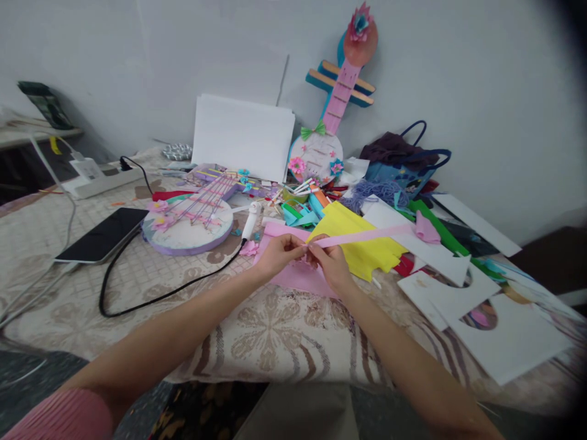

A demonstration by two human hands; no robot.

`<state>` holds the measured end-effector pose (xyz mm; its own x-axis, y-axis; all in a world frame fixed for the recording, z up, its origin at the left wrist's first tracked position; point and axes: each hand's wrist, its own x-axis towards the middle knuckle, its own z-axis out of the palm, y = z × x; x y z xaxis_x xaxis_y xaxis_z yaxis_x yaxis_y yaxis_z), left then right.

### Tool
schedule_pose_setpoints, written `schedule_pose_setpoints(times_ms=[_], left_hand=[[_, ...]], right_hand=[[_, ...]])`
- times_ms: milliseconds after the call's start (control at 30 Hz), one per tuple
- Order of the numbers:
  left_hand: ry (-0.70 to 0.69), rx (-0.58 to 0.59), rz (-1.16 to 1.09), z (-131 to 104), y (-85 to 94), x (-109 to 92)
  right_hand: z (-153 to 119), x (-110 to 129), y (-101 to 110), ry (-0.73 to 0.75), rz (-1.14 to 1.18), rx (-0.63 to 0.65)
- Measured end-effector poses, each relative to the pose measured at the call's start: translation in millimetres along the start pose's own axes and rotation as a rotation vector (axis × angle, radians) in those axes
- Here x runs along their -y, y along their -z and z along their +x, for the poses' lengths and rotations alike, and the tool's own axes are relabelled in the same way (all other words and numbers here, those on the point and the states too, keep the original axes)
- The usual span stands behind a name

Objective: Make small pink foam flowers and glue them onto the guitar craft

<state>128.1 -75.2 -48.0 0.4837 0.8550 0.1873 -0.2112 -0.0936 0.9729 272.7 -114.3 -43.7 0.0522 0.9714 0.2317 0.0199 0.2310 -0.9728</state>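
A long pink paper strip (367, 236) runs from my fingers to the right, toward a pink roll (427, 228) on the white sheets. My left hand (283, 252) pinches the strip's near end. My right hand (326, 260) is closed on the strip too, its fingertips meeting the left ones. Beneath both hands lies a sheet of pink paper (302, 278). Yellow paper (362, 238) spreads just behind and right of my right hand. Left of the hands, a white glue gun (252, 221) with a black cord stands near a pink paper flower (250, 247).
A round, stringed craft instrument (192, 226) lies left, beside a tablet (104, 235) with cables. A taller decorated instrument (316, 150) leans on the wall by white boards (243, 134). Cut white board pieces (509, 336), purple yarn (376, 195) and a blue bag (403, 174) crowd the right.
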Motion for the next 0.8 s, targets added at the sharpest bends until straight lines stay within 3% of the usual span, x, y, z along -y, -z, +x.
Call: schedule_pose_setpoints(times_ms=[800], left_hand=[[-0.038,-0.032,-0.052,-3.6,-4.0,-7.7]], right_hand=[[-2.8,4.5,-3.8,0.025,0.036,-0.042]])
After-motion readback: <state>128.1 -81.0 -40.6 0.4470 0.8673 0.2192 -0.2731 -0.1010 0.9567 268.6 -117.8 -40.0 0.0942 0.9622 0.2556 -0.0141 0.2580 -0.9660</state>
